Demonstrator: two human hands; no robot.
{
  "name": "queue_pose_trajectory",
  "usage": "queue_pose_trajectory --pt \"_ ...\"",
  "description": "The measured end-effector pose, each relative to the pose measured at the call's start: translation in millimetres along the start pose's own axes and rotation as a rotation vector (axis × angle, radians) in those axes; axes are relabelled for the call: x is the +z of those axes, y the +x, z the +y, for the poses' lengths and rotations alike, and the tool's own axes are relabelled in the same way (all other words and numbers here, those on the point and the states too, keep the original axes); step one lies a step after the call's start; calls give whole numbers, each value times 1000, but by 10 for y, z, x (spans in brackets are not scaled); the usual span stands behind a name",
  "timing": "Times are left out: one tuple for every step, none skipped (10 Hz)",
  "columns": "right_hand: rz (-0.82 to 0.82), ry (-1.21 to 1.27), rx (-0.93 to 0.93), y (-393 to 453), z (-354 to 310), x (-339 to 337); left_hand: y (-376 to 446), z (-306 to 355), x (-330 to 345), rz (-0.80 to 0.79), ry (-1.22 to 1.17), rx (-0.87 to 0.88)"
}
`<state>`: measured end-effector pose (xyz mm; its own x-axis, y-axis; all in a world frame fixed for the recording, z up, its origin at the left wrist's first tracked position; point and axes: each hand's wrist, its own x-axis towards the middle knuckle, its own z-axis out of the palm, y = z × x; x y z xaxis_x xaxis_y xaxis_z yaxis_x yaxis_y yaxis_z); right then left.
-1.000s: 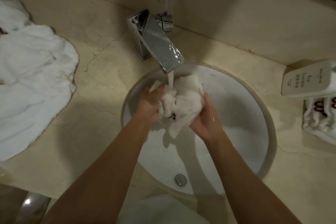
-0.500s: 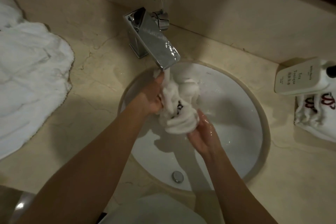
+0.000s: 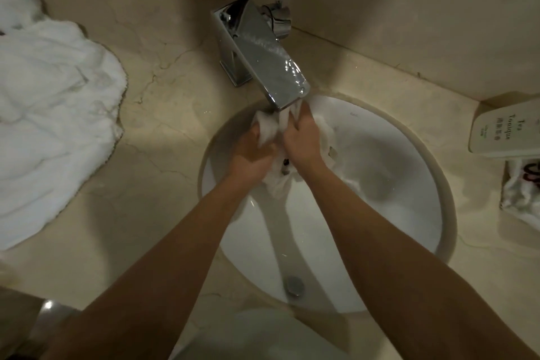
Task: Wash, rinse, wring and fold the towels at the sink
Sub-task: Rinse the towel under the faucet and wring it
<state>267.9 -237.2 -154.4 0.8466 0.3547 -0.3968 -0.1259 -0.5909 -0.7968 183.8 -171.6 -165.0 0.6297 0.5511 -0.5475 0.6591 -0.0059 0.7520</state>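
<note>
Both the left hand [image 3: 251,152] and right hand [image 3: 301,137] gripped one towel [image 3: 280,184] under the tap [image 3: 263,67] in the sink [image 3: 380,213], so it seemed mid-rinse, with wringing, folding and the pile [image 3: 52,114] left.

Left hand [image 3: 251,152] and right hand [image 3: 301,137] side by side, fingers curled, forearms outstretched

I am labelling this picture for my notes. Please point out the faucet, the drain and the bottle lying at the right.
faucet [image 3: 264,64]: head view, on the flat top of the chrome spout.
drain [image 3: 294,286]: head view, on the metal plug in the basin.
bottle [image 3: 507,130]: head view, on its printed white side.
</note>
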Motion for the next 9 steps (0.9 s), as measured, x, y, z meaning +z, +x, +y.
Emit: queue_pose_trajectory --pt "-13 181 105 79 17 25 -95 -182 -63 19 18 -109" --pt "-22 569 418 129 111 -62 -76 -256 -108 -56 -440 -395" --pt "-127 909 549 -10 243 -268 -26 -250 -35 -38 -761 -479" --pt "-243 861 503 -319 261 -259 35 -17 81 -81 -698 -355" --pt "-118 418 213 -489 104 -136 64 210 145 -89 -554 -227" --pt "134 311 135 -197 39 -128 -12 372 197 -33 -294 -116" --pt "77 354 218 -56 6 -24 -5 400 121 -10 -195 -110" --pt "37 184 152 -221 36 129 86 291 33 -111 -442 -174" --pt "61 65 4 -235 72 103 55 160 90 -98 -476 -289"
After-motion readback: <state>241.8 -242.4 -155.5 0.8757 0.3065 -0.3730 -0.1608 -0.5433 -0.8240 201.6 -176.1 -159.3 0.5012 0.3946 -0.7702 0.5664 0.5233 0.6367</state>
